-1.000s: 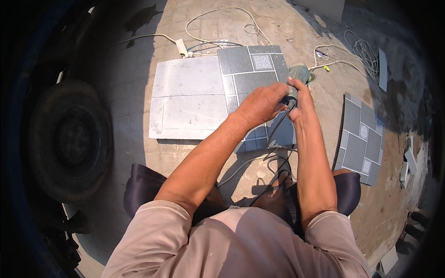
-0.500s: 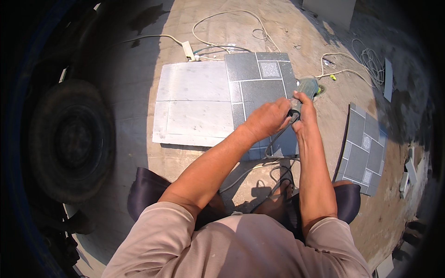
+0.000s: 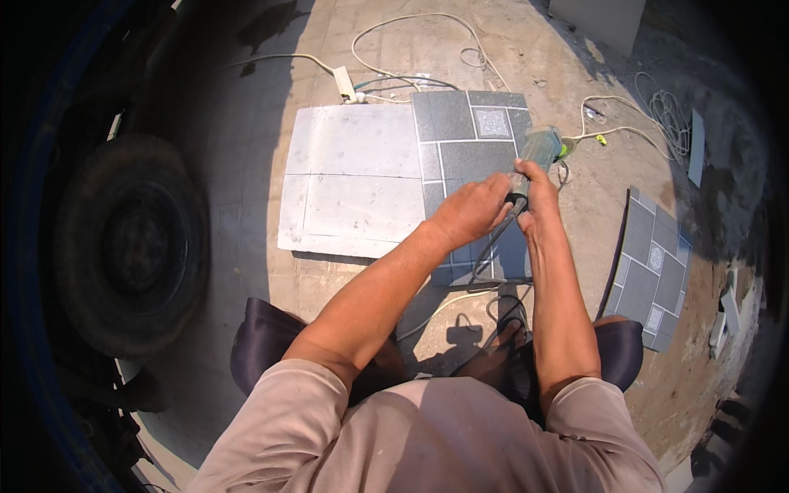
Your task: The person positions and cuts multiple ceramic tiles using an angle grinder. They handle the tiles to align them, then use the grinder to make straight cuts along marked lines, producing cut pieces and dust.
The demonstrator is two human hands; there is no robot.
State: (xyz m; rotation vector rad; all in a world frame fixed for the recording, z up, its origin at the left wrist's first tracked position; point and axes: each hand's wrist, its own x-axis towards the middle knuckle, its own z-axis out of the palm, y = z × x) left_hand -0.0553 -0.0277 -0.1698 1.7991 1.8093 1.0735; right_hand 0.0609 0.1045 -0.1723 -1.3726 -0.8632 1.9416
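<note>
Head view: left hand (image 3: 475,207) and right hand (image 3: 540,195) are gripping the green power tool (image 3: 540,147) above the patterned tile's right side, partly hiding the patterned tile (image 3: 468,160); what is done or left isn't showing clearly.

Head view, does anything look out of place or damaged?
Nothing looks plainly damaged. Untidy, though: the dark cord trails from the power tool and loops loosely on your side of the patterned tile, and pale strips at far right lie at odd angles.
</note>
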